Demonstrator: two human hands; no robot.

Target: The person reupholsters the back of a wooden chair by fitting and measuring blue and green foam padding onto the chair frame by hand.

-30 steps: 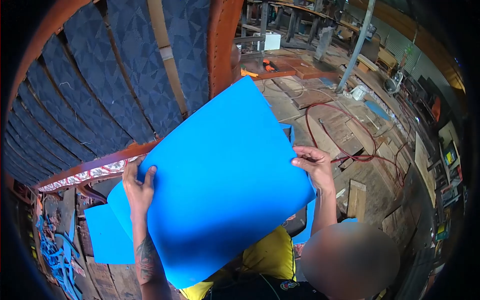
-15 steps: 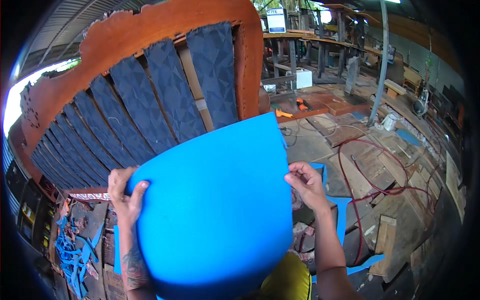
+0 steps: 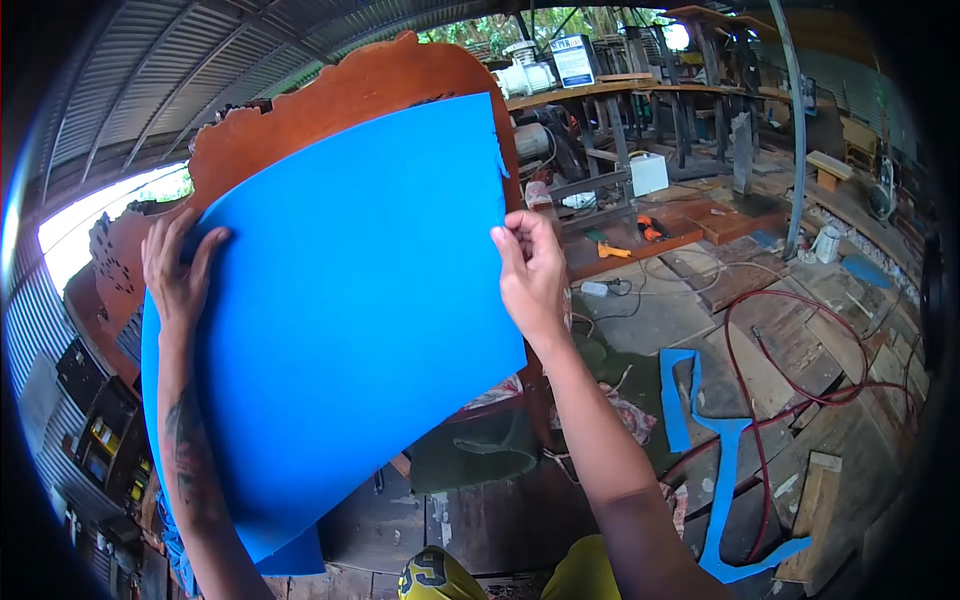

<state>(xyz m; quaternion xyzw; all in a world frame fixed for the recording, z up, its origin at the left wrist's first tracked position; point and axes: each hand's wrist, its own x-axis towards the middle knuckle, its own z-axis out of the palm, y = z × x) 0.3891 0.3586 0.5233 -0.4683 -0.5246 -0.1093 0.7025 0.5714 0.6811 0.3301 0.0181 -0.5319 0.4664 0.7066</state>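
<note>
A large blue foam sheet (image 3: 350, 300) hangs upright between my hands, in front of a carved wooden frame (image 3: 350, 88). My left hand (image 3: 180, 265) grips the sheet's upper left edge, thumb on the near face. At the right edge, just below a ragged torn part, my right hand (image 3: 530, 270) pinches the sheet between thumb and fingers. The sheet covers nearly all of the dark patterned strips on the frame.
A red hose (image 3: 730, 400) loops over the wooden floor on the right. Near it lie a blue foam offcut (image 3: 722, 480) and a wooden block (image 3: 812, 510). Farther back are an orange tool (image 3: 612, 250), a white box (image 3: 648, 174) and a workbench (image 3: 640, 88).
Both hands have raised the blue sheet up and to the left, against the wooden frame. The dark strips are now mostly hidden, and the view has shifted.
</note>
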